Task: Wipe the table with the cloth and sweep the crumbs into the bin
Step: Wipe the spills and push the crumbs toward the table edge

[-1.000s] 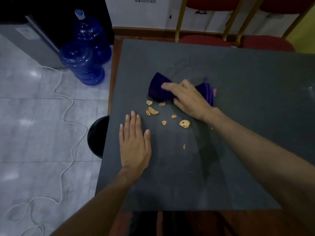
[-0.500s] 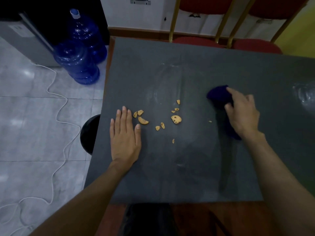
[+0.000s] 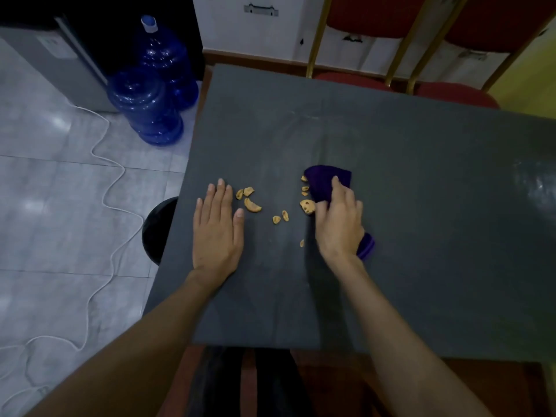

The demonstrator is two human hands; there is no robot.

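Observation:
A dark grey table [image 3: 391, 152] fills the view. My right hand [image 3: 338, 224] presses a purple cloth [image 3: 326, 182] onto it; the cloth's left edge touches a few of the biscuit crumbs. Several more crumbs [image 3: 252, 205] lie between my two hands. My left hand [image 3: 217, 230] lies flat on the table, fingers together, close to the left edge and right beside the leftmost crumbs. A black bin [image 3: 158, 228] stands on the floor below the table's left edge, partly hidden under it.
Two blue water jugs [image 3: 150, 112] stand on the tiled floor at the far left corner of the table. A white cable [image 3: 105, 188] snakes over the floor. Red chairs with gold frames [image 3: 391, 43] stand behind the far edge.
My right hand has swept the cloth leftward from the table's right side until it meets the crumbs. The left hand has stayed flat in place.

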